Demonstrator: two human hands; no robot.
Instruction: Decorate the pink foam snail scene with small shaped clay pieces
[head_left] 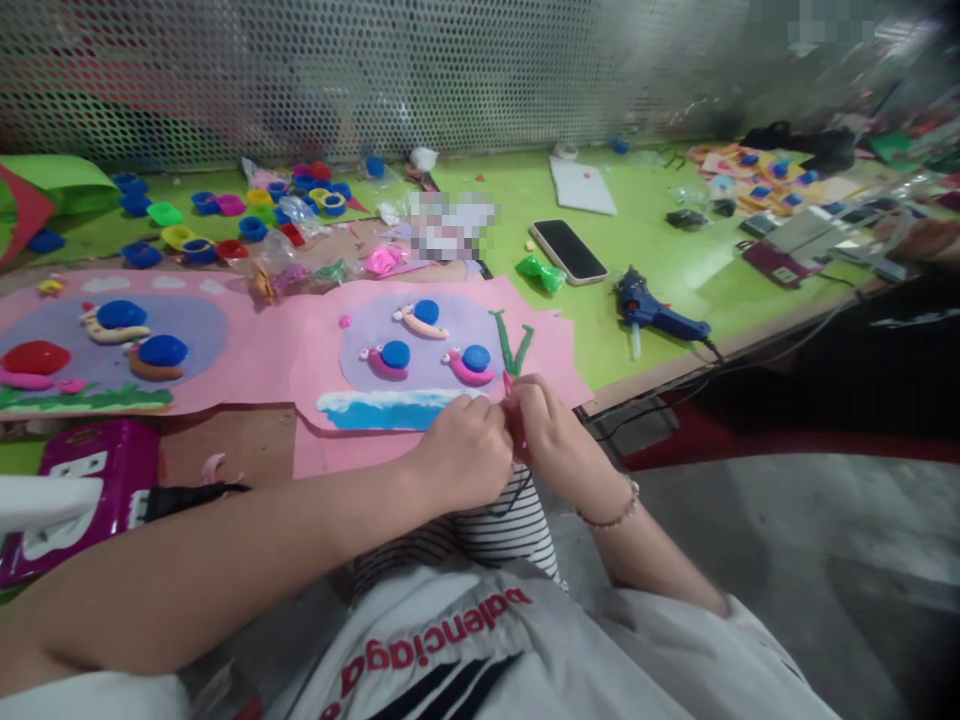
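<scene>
Centre frame: left hand (465, 452) & right hand (546, 432), fingers clamped together on pink clay bit (510, 384) by pink sheet (315, 350) edge. Risk: too hard a pinch could tear/squash it.

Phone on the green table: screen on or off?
Off, as far as shown: the phone lies face up on the table, screen uniformly dark.

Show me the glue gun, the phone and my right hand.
glue gun (660, 316), head view, on its blue body.
phone (568, 250), head view, middle of its dark screen.
right hand (551, 432), head view, on the back of the hand.
</scene>
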